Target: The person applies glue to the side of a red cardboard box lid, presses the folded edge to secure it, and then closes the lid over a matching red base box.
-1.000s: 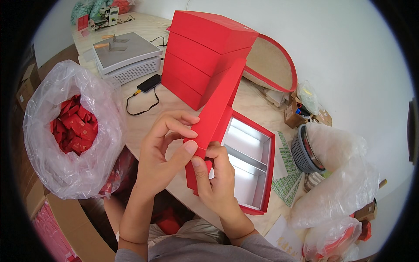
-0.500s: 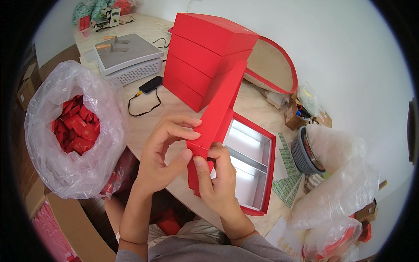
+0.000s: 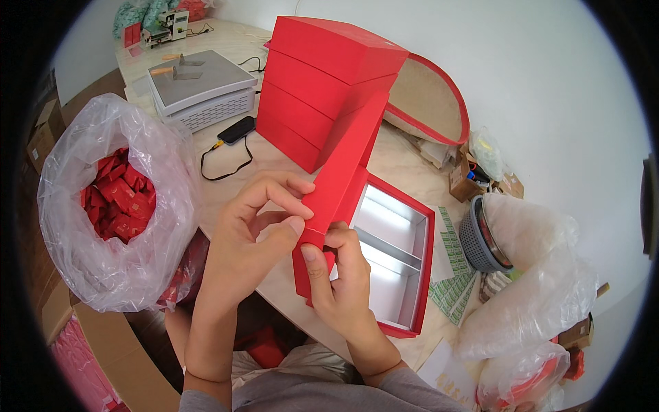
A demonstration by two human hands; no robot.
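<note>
A red gift box (image 3: 425,275) stands open on the table, its raised lid (image 3: 334,182) tilting up along its left side. Inside, a silver divider (image 3: 388,248) splits the pale, shiny interior. My right hand (image 3: 341,275) is closed on the lid's near corner, thumb on the outside and fingers curled behind the edge. Beside that corner, my left hand (image 3: 250,237) has its thumb and a finger brought together in a pinch at the lid's edge. Whatever is between those fingertips is too small to make out. A stack of red boxes (image 3: 302,89) rises behind the lid.
To the left hangs a clear plastic bag (image 3: 68,240) of small red packets (image 3: 123,196). A grey-topped machine (image 3: 206,82), a phone (image 3: 238,130) and its cable lie beyond. At right are green label sheets (image 3: 453,275), a grey basket (image 3: 473,237) and plastic bags (image 3: 528,288).
My left thumb has slid up along the lid's edge, closer to the other fingers. My right hand keeps its hold on the corner, and the box has hardly moved.
</note>
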